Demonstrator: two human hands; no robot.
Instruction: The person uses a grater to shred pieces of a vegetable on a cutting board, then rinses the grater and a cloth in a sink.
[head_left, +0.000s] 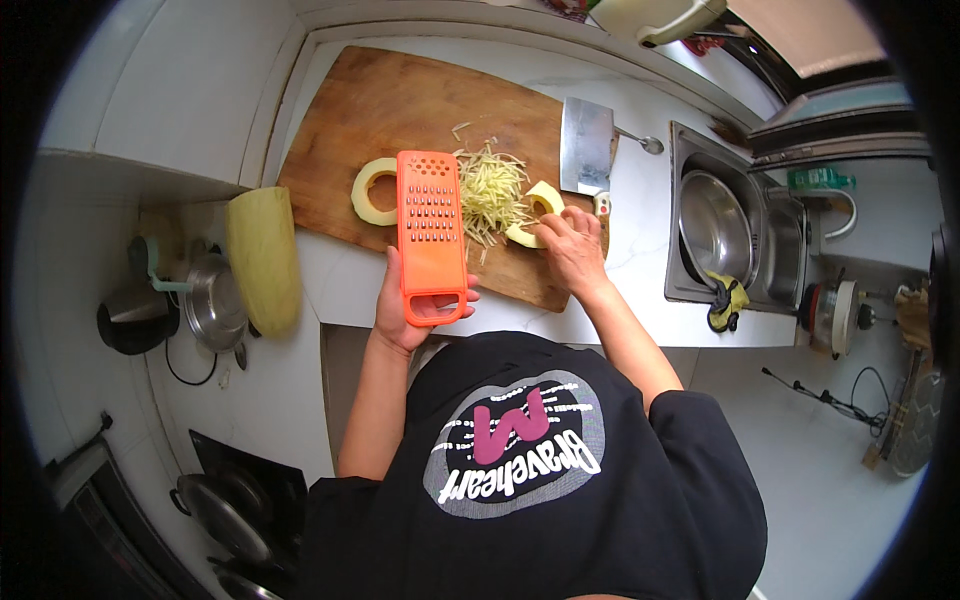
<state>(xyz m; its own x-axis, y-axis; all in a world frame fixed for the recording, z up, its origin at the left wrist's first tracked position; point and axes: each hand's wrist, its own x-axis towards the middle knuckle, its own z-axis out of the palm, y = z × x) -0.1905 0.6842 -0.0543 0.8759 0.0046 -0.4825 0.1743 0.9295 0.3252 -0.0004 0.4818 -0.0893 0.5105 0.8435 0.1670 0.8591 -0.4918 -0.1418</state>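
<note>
My left hand (397, 304) holds an orange plastic grater (429, 262) by its handle end, its toothed face up, over the wooden cutting board (390, 90). Part of a pale yellow-green ring of gourd or squash (364, 191) lies behind the grater's left edge. Pale green shreds (491, 187) are heaped to the grater's right. My right hand (576, 251) has its fingers at a curved squash piece (525, 236) on the board; whether they grip it cannot be told. Another curved piece (546, 196) lies just above those fingers.
A cleaver (586, 146) lies on the board's right side, beside a metal spoon (651, 144). Farther right is a steel sink (675, 255) holding a metal basin (718, 225), with a yellow-black cloth (726, 300) at its edge. A large cut squash (262, 262) lies at left.
</note>
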